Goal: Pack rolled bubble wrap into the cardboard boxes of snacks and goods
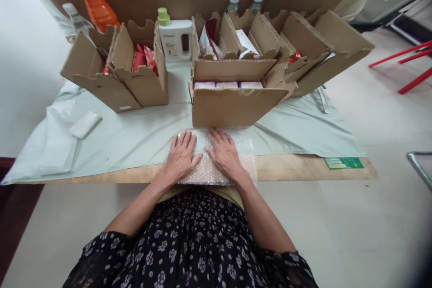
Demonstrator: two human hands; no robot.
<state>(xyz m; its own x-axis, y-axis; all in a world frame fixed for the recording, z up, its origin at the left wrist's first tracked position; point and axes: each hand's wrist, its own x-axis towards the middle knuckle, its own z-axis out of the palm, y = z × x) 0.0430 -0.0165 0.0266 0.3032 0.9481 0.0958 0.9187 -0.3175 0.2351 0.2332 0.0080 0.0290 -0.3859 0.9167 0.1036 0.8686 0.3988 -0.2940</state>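
A sheet of clear bubble wrap [205, 168] lies at the table's front edge, right before my body. My left hand [181, 155] rests flat on its left part, fingers spread and pointing away from me. On the right part lies my right hand [224, 155], also palm down with the fingers extended. The hands are apart and neither holds anything. Just beyond the fingertips stands a cardboard box [232, 108] with purple-and-white packs [227, 85] inside.
Behind are more open cardboard boxes [141, 83], a white jug with a green cap [176, 42], an orange bottle [97, 6] and clear bottles. White plastic wrapping [57, 139] lies at left, a green card [344, 163] at the right edge.
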